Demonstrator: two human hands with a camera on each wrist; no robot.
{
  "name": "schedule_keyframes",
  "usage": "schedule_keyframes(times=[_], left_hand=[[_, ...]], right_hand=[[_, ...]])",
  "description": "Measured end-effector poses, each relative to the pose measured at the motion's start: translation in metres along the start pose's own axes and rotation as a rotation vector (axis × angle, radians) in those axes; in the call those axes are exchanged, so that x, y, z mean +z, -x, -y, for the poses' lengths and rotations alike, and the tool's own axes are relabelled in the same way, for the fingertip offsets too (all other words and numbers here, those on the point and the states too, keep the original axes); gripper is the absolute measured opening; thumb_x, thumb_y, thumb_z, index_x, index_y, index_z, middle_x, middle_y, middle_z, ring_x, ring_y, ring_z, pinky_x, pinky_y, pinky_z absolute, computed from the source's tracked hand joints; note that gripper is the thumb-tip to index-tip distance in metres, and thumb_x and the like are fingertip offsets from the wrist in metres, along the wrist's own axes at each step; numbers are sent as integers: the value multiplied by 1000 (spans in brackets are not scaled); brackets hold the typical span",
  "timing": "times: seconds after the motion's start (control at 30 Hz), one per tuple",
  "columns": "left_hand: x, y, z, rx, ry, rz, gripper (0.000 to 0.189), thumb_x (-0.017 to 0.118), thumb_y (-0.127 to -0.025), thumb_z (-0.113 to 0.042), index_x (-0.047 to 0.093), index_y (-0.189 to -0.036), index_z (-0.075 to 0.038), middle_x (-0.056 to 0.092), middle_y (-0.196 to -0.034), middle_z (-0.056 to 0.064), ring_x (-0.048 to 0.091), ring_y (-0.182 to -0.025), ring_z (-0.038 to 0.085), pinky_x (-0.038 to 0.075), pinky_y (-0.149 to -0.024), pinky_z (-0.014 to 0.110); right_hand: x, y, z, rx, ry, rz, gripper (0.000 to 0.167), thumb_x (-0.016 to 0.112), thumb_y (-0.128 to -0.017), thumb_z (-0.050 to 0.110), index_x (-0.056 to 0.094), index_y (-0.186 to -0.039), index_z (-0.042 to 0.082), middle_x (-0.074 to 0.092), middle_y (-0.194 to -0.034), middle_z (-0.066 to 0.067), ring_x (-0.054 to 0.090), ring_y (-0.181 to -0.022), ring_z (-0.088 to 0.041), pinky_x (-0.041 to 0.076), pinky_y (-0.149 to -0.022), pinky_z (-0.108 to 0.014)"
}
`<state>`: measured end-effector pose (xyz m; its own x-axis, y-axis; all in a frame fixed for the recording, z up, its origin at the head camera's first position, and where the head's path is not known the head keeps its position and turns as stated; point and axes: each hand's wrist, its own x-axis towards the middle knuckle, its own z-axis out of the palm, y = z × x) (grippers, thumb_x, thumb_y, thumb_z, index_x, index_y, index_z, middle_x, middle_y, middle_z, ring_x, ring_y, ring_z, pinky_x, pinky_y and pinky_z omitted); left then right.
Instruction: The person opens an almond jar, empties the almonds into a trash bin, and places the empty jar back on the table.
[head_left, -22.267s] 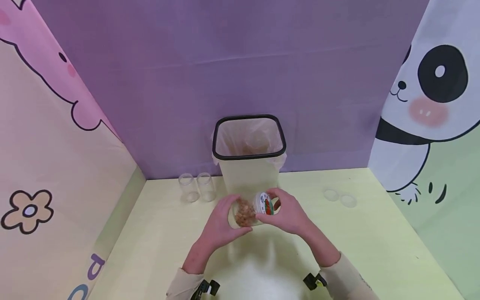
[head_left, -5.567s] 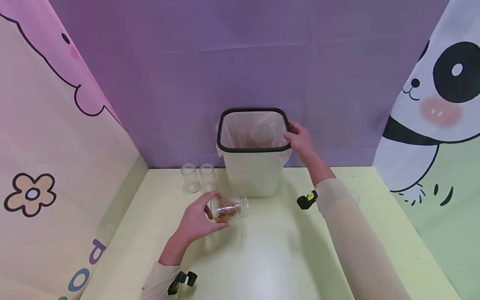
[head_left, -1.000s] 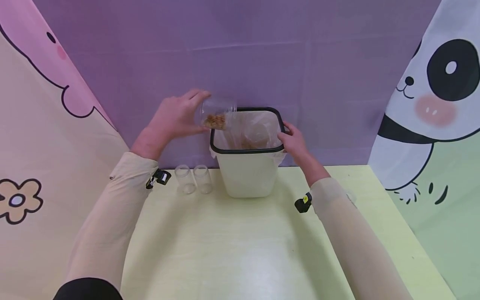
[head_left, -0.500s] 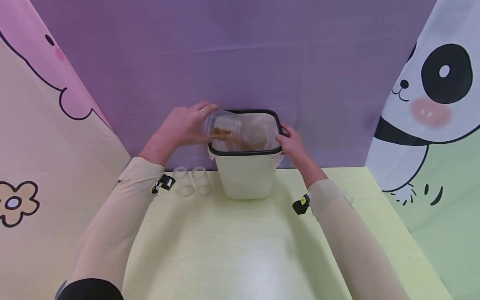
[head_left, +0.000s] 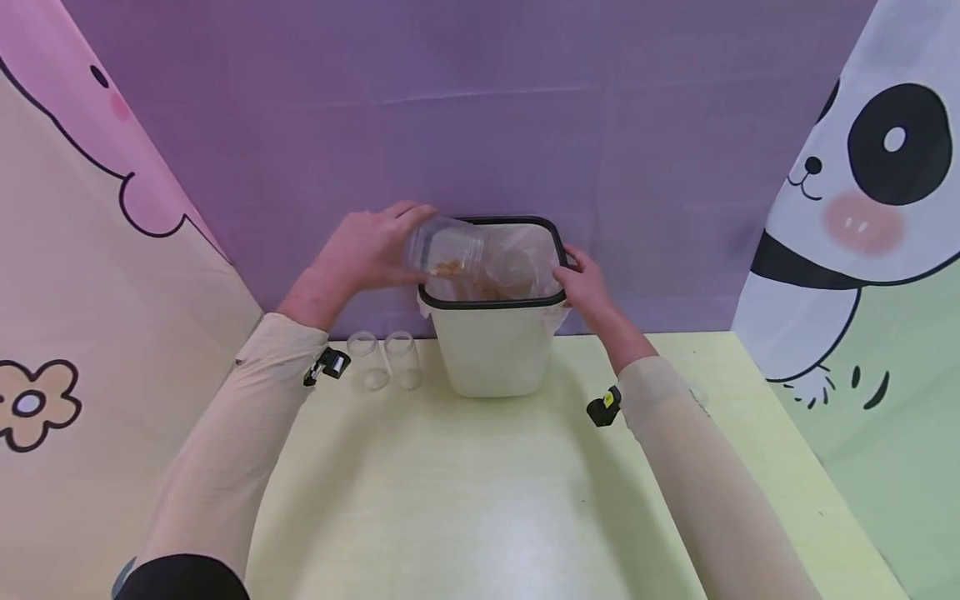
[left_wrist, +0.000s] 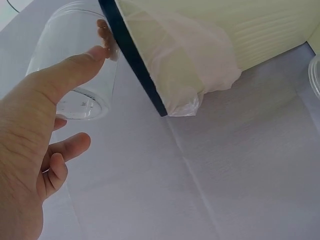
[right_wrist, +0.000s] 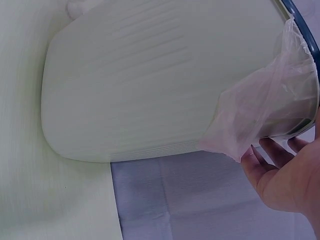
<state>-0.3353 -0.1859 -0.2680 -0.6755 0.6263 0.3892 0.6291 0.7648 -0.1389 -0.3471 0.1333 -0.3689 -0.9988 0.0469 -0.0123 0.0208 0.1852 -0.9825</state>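
Observation:
My left hand (head_left: pixel 367 254) holds a clear jar (head_left: pixel 459 237) on its side over the left rim of the bin, its mouth turned down to the right. A small heap of brown bits (head_left: pixel 448 267) lies along the jar's lower wall. In the left wrist view, thumb and fingers grip the jar (left_wrist: pixel 75 45), with brown bits (left_wrist: pixel 103 32) near its mouth. The white bin (head_left: pixel 491 354) has a black rim and a pinkish see-through liner (right_wrist: pixel 245 117). My right hand (head_left: pixel 587 287) grips the bin's right rim, fingers against the liner in the right wrist view.
Two clear cylinders, the left one (head_left: pixel 367 360) and the right one (head_left: pixel 404 360), stand left of the bin on the pale table (head_left: pixel 450 483). A clear disc (head_left: pixel 698 393) shows partly behind my right sleeve. The purple backdrop (head_left: pixel 480 100) rises right behind the bin.
The jar's lid came off earlier, and my right hand took the bin's rim. My left hand brought the jar over the bin; in the last second its brown contents have shrunk to a few bits.

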Motion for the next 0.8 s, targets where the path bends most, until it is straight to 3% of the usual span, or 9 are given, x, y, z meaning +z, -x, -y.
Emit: schedule_keyframes(times=[0.13,0.27,0.4,0.5,0.63,0.7,0.8], left_hand=[[-6,1,2,-11,-11,0,90,86,-64,-42,47,-140,-12,53,-134,7,62,-66,31,50,-61,49],[-13,0,1,-7,-25,-13,91,85,-66,-43,46,-141,-10,52,-135,10,61,-62,30,50,-58,48],[-22,-2,-1,-14,-44,-115,90,85,-66,-41,46,-140,-11,53,-134,9,60,-61,31,48,-53,49],[-21,-3,-3,30,-66,-172,86,86,-65,-39,50,-138,-10,54,-132,8,58,-57,29,46,-49,47],[-6,1,-3,95,-63,-107,82,87,-64,-34,53,-135,-9,56,-130,8,55,-53,27,48,-47,43],[1,4,-3,81,-52,-60,82,87,-64,-35,53,-134,-10,55,-130,7,57,-55,27,50,-50,44],[4,6,-1,43,-49,-39,85,87,-63,-35,52,-136,-12,54,-132,5,58,-57,27,50,-52,45]], right_hand=[[0,1,2,-5,3,0,57,49,-93,15,40,-149,19,52,-135,-16,51,-81,-23,42,-53,-26],[0,2,3,-1,6,-2,57,49,-93,15,40,-149,18,52,-135,-16,51,-80,-21,42,-52,-25],[0,1,4,-3,14,-6,57,50,-93,15,40,-149,18,51,-136,-17,52,-89,-29,42,-53,-26],[2,0,4,-5,24,2,57,50,-94,17,38,-150,19,50,-137,-17,52,-101,-35,44,-59,-30],[4,0,-1,18,38,24,57,49,-95,18,35,-151,20,49,-138,-17,52,-105,-35,46,-64,-32],[6,0,-3,29,33,32,57,49,-95,18,36,-151,20,49,-137,-16,52,-100,-32,46,-63,-31],[7,0,-5,17,12,28,57,49,-94,17,37,-150,21,50,-133,-15,52,-87,-26,45,-58,-29]])
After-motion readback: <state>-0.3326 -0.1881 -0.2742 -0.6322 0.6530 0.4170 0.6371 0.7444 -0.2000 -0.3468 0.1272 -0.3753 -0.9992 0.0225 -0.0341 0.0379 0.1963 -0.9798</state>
